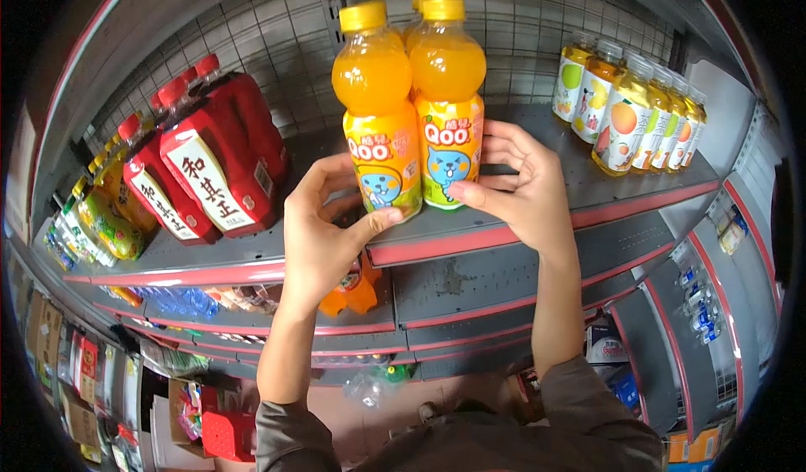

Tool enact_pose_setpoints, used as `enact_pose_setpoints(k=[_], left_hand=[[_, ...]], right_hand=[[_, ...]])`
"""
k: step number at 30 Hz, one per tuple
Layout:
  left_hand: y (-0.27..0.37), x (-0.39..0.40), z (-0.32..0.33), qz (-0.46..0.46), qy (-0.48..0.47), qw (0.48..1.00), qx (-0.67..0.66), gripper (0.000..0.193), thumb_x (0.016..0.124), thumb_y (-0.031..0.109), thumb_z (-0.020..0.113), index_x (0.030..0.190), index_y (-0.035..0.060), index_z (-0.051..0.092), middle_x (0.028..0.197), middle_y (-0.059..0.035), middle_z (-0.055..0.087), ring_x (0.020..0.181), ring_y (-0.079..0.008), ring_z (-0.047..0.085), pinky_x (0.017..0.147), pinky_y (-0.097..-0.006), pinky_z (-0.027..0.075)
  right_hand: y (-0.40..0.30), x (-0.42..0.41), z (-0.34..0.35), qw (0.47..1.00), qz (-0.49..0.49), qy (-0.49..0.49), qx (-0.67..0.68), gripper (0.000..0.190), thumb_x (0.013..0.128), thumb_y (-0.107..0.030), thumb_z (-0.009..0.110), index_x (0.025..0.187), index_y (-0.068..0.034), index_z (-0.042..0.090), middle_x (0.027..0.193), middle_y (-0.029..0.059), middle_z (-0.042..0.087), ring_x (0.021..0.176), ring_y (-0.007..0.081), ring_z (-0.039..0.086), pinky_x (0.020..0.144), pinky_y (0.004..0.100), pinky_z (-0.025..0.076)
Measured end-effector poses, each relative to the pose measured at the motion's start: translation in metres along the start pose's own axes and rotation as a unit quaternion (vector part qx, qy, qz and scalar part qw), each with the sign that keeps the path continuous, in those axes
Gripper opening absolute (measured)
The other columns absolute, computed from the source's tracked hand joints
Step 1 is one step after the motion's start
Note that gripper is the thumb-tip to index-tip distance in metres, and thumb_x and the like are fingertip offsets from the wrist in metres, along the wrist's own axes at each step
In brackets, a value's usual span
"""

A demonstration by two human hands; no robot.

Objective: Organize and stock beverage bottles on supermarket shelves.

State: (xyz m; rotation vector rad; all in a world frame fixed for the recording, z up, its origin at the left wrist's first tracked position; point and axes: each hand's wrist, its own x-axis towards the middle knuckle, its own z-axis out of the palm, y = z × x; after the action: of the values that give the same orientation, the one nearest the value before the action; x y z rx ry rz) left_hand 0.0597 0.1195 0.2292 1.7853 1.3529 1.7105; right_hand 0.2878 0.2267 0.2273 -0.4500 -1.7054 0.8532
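Observation:
Two Qoo orange drink bottles with yellow caps stand side by side at the front of the grey upper shelf. My left hand (327, 226) is around the lower part of the left Qoo bottle (374, 110), its thumb across the front of the label. Around the right Qoo bottle (448, 106) is my right hand (519, 179), thumb on the label and fingers along its side. Behind them at least one more yellow-capped bottle shows, mostly hidden. The left bottle's base sits close to the shelf's red front edge (453, 246).
Large red drink bottles (217, 157) stand on the shelf to the left, beside a green-labelled bottle (110, 220). Several tea-drink bottles (623, 122) are lined up at the right. A wire-grid back panel (522, 37) closes the shelf. Orange bottles (356, 292) lie on the shelf below.

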Motion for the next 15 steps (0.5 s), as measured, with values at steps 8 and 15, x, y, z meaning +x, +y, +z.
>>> enact_pose_setpoints(k=[8,15], left_hand=[[0.000,0.000,0.007,-0.011,0.030,0.999,-0.028,0.059,0.079,0.006,0.093,0.127,-0.0089,0.062,0.110,-0.0173,0.075,0.106,-0.0228,0.073,0.091,-0.0386,0.062],[-0.004,-0.004,0.003,0.003,0.053,0.999,-0.011,0.054,0.076,0.006,0.094,0.121,-0.0075,0.066,0.108,-0.0168,0.076,0.103,-0.0229,0.074,0.091,-0.0386,0.061]], right_hand=[[-0.003,-0.003,0.005,0.998,-0.001,0.018,-0.052,0.066,0.074,-0.015,0.095,0.129,0.002,0.063,0.109,0.0129,0.075,0.102,0.0194,0.072,0.086,0.0400,0.063],[-0.005,-0.002,0.013,0.993,-0.035,0.026,-0.108,0.068,0.073,-0.015,0.095,0.130,0.001,0.062,0.109,0.0134,0.075,0.102,0.0209,0.072,0.087,0.0425,0.063]])
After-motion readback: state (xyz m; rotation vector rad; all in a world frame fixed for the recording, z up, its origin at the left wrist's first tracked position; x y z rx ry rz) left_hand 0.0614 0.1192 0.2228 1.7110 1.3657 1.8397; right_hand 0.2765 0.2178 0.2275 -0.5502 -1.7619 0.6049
